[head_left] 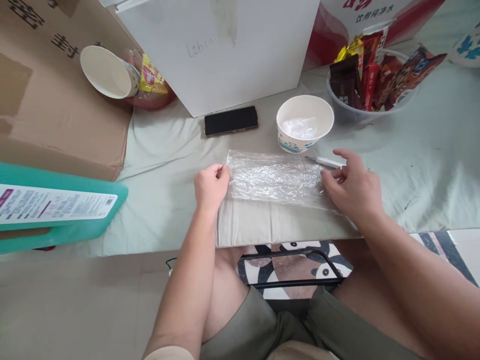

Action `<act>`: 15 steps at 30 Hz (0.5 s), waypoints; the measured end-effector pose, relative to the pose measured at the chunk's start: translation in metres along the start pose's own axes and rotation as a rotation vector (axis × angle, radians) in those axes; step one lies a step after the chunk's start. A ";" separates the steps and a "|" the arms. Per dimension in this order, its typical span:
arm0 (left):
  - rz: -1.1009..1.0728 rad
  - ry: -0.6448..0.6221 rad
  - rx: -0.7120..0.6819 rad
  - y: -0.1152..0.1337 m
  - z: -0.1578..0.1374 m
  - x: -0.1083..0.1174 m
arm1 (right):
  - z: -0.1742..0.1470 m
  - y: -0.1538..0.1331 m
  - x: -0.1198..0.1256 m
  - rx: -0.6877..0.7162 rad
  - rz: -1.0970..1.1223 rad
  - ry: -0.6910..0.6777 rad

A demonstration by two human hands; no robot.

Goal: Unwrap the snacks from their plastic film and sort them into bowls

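A crinkled clear plastic bag (275, 177) lies stretched flat on the cloth-covered table between my hands. My left hand (212, 187) is closed, with thumb and forefinger pinching the bag's left edge. At the other end, my right hand (352, 187) has its thumb and curled fingers on the right edge, while the forefinger sticks out. Beside the right fingers lies a white pen-like stick (325, 161), partly hidden by that hand. Just beyond the bag stands a white paper bowl (305, 117) with blue print, holding a crumpled piece of clear plastic (300, 128).
A black phone (231, 121) lies near a white box (225, 50). To the right is a clear tub (352, 114) of wrapped snacks. A cardboard box (60, 125), a tipped paper cup (108, 72) and a green jug (108, 200) occupy the left side.
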State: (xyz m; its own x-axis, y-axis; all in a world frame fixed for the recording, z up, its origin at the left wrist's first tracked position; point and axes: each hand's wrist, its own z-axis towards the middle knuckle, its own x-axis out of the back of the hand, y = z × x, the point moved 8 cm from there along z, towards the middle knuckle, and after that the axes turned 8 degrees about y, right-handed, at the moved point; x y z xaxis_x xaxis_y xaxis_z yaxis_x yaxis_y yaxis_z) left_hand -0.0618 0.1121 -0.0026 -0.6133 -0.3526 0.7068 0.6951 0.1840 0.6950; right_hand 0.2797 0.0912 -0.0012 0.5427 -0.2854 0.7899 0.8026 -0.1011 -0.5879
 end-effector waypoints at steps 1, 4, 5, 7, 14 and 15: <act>0.024 0.005 -0.011 0.000 0.000 0.000 | 0.000 0.001 0.002 0.012 0.001 0.018; 0.087 0.025 -0.020 -0.003 0.000 0.001 | -0.001 -0.002 0.014 0.072 -0.026 0.120; 0.106 0.027 -0.015 -0.005 0.001 0.001 | -0.003 -0.004 0.021 0.098 -0.047 0.174; 0.137 0.036 -0.008 -0.006 0.002 0.002 | -0.009 -0.014 0.035 0.172 -0.081 0.284; 0.167 0.317 -0.390 0.058 -0.030 0.022 | -0.056 -0.075 0.009 0.706 0.062 0.000; 0.155 0.228 -0.483 0.071 -0.040 0.011 | -0.062 -0.079 0.000 0.745 0.042 -0.063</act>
State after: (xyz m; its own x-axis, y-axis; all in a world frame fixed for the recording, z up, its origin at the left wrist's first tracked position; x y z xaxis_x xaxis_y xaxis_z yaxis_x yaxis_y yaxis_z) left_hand -0.0049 0.0846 0.0491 -0.4307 -0.5545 0.7120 0.8966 -0.1727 0.4078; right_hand 0.2014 0.0404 0.0347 0.5714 -0.2175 0.7913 0.7243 0.5870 -0.3617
